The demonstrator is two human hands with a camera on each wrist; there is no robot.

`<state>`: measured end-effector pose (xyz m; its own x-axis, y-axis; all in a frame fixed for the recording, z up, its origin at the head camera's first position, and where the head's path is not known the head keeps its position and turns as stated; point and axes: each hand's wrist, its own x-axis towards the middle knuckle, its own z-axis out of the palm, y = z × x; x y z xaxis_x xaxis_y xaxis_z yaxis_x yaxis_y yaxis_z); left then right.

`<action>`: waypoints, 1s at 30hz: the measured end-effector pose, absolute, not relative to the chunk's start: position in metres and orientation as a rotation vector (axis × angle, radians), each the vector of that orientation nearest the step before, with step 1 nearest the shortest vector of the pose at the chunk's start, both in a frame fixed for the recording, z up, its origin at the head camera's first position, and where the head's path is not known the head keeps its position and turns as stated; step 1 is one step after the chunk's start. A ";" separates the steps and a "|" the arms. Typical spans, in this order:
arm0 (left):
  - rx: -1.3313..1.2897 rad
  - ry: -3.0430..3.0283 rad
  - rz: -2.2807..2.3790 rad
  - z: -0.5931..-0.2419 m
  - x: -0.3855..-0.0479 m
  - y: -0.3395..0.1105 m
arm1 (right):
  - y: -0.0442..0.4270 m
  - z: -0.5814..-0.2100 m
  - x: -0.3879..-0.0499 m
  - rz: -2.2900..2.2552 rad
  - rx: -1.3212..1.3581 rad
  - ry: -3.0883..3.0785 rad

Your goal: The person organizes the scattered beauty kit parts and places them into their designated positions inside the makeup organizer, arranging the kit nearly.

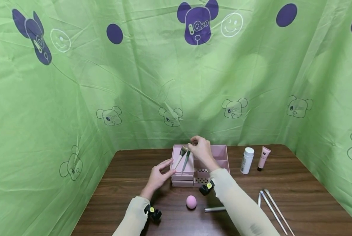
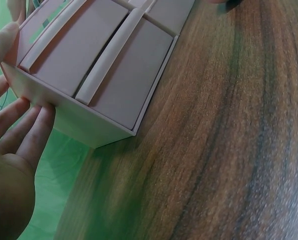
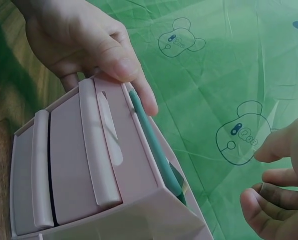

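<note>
A pink desk organizer (image 1: 182, 177) with two small drawers stands at the back of the table. On its upper left tray lie a makeup brush (image 1: 179, 160) with a pale handle and a green-handled makeup brush (image 1: 186, 160). My left hand (image 1: 157, 177) rests against the organizer's left side, straight fingers on the wall and thumb at the upper front corner. Above the brush heads hovers my right hand (image 1: 202, 151), its fingers loosely bent. In the right wrist view that hand (image 3: 283, 187) is apart from the green brush (image 3: 156, 150) and holds nothing.
A pink sponge (image 1: 191, 202) and a grey stick-like item (image 1: 215, 209), partly behind my right forearm, lie in front. To the right stand a white bottle (image 1: 247, 160) and a pink tube (image 1: 264, 158). Several slim brushes (image 1: 274, 212) lie at front right. Green curtain hangs behind.
</note>
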<state>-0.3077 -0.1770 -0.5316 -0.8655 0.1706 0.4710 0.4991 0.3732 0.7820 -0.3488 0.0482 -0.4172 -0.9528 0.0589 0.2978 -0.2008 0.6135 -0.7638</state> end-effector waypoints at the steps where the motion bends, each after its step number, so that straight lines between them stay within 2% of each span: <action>1: -0.593 -2.322 -1.487 -0.531 -0.308 -0.177 | 0.049 -0.417 -0.348 1.261 0.114 -2.548; 30: -0.556 -2.318 -1.524 -0.534 -0.310 -0.175 | 0.084 -0.424 -0.327 1.203 0.162 -2.479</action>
